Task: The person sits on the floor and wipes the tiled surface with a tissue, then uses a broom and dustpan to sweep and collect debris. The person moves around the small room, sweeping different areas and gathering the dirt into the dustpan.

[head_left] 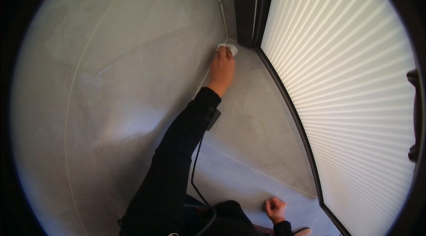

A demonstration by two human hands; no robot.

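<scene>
At the far end of the grey tiled floor, my left hand (222, 69) is closed on a crumpled white cloth or wipe (233, 49). The cloth touches the corner where wall and floor meet, beside a dark upright frame. My fingers hide part of it. Low in the view, my right hand (276, 210) is curled into a loose fist above the floor, and nothing shows in it. A black strap with a small dark box (213, 119) sits on my left wrist, and a black cable (193, 178) runs down from it.
A large grey tiled wall (120, 85) rises on the left. A pale ribbed panel (341, 72) in a black frame (295, 120) bounds the floor (248, 116) on the right. Dark uprights (244, 9) stand past the corner. A shoe tip (304, 232) shows at the bottom.
</scene>
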